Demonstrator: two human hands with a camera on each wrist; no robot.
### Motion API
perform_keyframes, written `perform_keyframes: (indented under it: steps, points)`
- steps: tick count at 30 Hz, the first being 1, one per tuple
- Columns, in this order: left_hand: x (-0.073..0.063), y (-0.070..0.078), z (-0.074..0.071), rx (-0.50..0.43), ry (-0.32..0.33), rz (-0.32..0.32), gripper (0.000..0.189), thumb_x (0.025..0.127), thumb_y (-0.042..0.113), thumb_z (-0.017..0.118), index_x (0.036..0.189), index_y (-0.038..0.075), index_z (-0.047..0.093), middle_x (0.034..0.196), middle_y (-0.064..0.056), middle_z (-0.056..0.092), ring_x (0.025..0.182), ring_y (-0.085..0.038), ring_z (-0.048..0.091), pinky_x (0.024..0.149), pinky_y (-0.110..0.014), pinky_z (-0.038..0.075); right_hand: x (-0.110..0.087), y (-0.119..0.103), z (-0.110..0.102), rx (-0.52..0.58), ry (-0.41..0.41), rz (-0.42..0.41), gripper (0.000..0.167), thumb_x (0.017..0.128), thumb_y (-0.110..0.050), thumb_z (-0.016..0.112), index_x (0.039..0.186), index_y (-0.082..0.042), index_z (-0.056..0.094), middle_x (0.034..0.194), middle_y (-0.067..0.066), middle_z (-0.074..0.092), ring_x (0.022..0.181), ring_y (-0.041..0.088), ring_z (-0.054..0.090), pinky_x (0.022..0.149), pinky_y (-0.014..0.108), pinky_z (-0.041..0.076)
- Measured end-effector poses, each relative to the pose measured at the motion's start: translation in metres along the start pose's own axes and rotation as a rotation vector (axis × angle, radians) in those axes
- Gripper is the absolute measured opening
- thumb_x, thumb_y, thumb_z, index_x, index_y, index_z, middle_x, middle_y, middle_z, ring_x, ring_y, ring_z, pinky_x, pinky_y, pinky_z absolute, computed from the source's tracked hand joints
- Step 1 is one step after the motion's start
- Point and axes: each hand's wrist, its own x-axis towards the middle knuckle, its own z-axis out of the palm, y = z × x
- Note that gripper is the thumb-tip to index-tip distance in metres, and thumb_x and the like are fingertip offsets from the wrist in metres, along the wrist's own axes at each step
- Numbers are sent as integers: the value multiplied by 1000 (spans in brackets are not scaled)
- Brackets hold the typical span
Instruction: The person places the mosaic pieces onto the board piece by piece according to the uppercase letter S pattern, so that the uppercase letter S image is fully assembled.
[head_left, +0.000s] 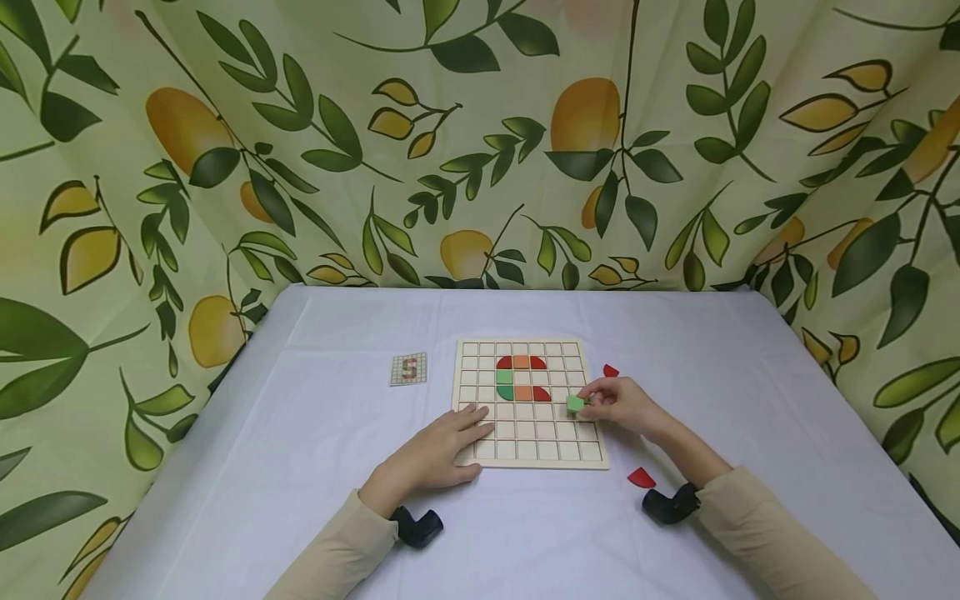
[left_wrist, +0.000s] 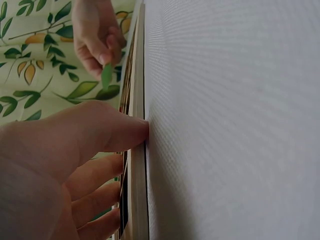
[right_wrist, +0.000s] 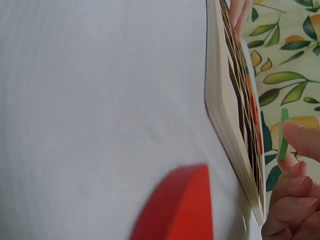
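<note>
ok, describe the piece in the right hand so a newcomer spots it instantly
On the white table, find the wooden grid board. At its right edge, the right hand pinches a small light-green tile. Unlike the similar light-green square lying in the grid, this one is held up off the board.
</note>
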Motion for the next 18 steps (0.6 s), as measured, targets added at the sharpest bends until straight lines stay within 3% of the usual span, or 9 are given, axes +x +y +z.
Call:
perform_keyframes:
  steps: [7,18]
  points:
    - [0,0,0,11,-2,8,57,87,29,63,140,10,51,153,-10,43,145,-31,36,118,-47,34,1,-5,8,-2,25,-8,35,77,-12,78,104,7,67,70,-3,48,67,8,44,53,14,38]
    - [0,1,-1,8,-8,10,57,87,28,63,140,10,51,153,-10,43,145,-31,36,118,-48,35,5,-10,18,19,-13,17,34,79,-12,78,105,6,65,69,-3,46,67,10,44,55,15,37]
